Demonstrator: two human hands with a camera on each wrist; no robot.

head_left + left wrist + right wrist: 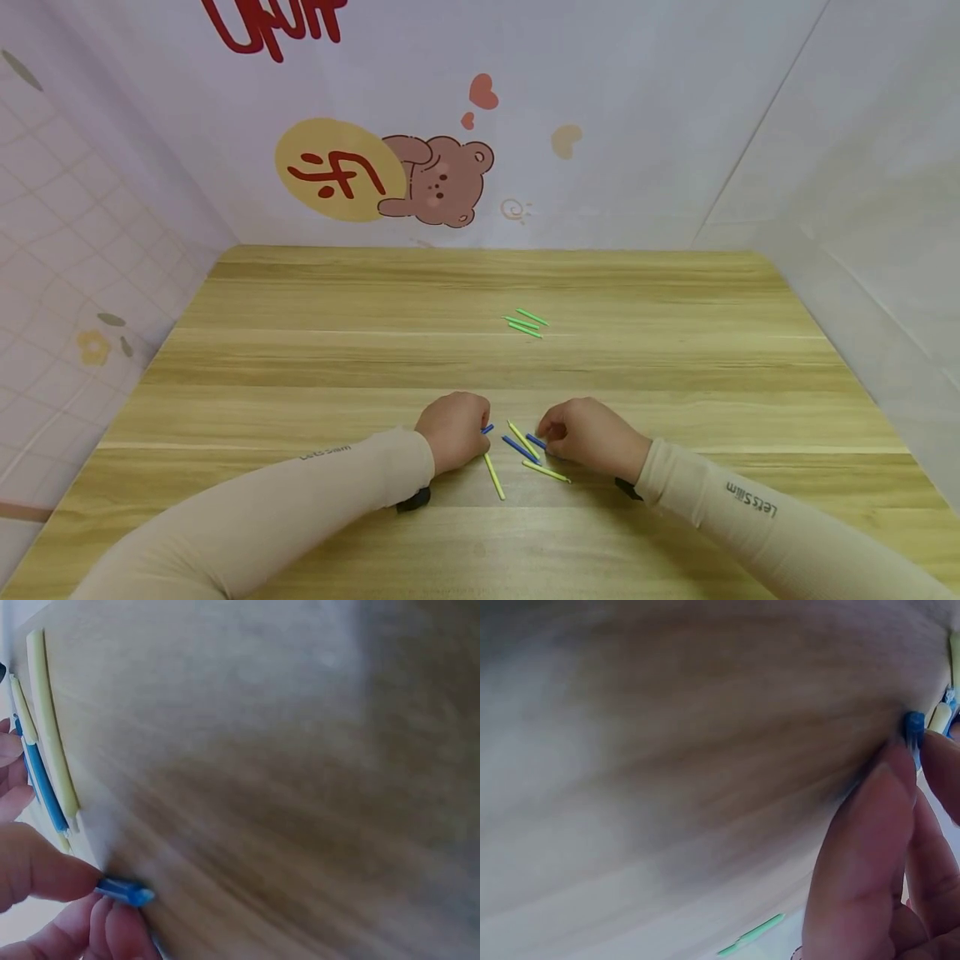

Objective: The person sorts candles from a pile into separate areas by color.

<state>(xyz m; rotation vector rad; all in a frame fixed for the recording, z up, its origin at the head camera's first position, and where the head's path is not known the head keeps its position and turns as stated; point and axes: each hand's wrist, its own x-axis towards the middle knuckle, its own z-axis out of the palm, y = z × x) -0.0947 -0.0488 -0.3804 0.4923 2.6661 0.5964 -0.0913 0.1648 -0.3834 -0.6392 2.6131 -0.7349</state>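
My left hand (453,432) pinches a thin blue candle (124,892) between thumb and fingers, its end poking out in the left wrist view. To the right, my right hand (588,433) has another blue candle (913,726) between thumb and fingertip, close over the wood. Between the hands in the head view lie a third blue candle (517,449) and a yellow candle (522,439), their near ends close together. A second yellow candle (547,472) lies just in front of them. One more yellow candle (495,477) points toward me from below the left hand.
Three green candles (524,323) lie grouped farther back on the wooden table (322,367). Behind the table stands a pale wall (630,100) with a cartoon bear (450,182) printed on it. Pale panels also border the left and right sides.
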